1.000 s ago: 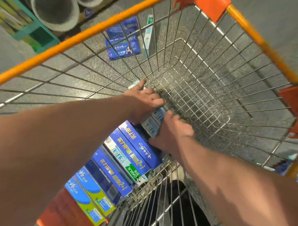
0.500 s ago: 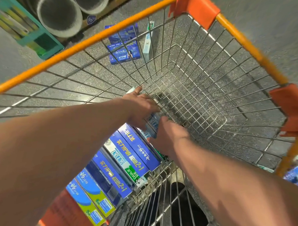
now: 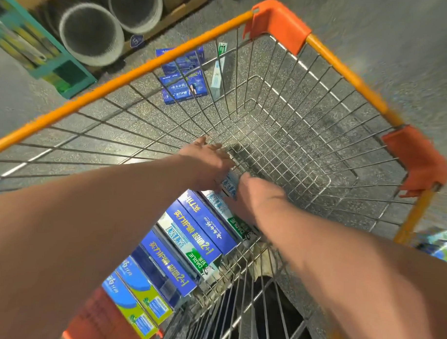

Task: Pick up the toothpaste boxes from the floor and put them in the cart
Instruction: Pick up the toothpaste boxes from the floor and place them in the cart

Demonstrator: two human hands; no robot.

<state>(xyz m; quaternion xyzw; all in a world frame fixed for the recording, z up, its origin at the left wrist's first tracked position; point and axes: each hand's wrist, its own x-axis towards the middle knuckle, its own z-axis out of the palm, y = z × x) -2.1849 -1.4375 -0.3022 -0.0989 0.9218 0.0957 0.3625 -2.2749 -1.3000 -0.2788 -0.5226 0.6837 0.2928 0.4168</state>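
Two hands (image 3: 208, 166), one cart (image 3: 145, 68), two grey ducts (image 3: 90, 35).

Packed side by side in orange-rimmed silver wire cart (image 3: 119, 83): blue and white cardboard toothpaste boxes (image 3: 189, 234). More blue cardboard boxes (image 3: 183, 79) lying on grey floor (image 3: 374, 27) beyond it.
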